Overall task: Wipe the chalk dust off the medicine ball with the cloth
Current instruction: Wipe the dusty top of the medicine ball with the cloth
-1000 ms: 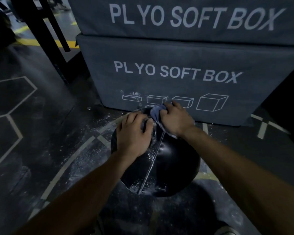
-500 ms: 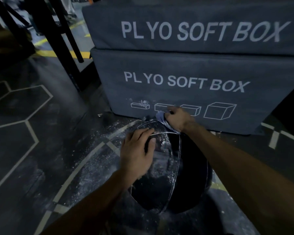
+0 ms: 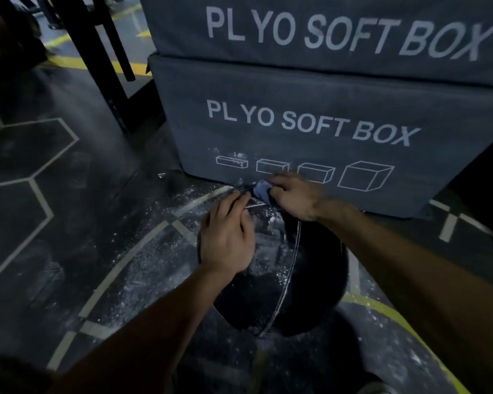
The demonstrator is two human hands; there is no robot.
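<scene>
The right hand (image 3: 292, 196), gripping the cloth (image 3: 262, 189), has slid to the medicine ball's (image 3: 310, 280) far edge; the open left hand (image 3: 227, 240) steadies it; dust remains.

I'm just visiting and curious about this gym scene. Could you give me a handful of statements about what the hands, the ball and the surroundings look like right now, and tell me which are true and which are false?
1. The right hand grips the cloth at the far top of the medicine ball. True.
2. The left hand holds a second cloth. False: it rests bare on the ball.
3. White chalk dust shows on the ball. True.
4. The ball sits on top of the plyo soft box. False: it sits on the floor in front of the box.
5. The floor around the ball is free of chalk. False: white specks are scattered there.
</scene>
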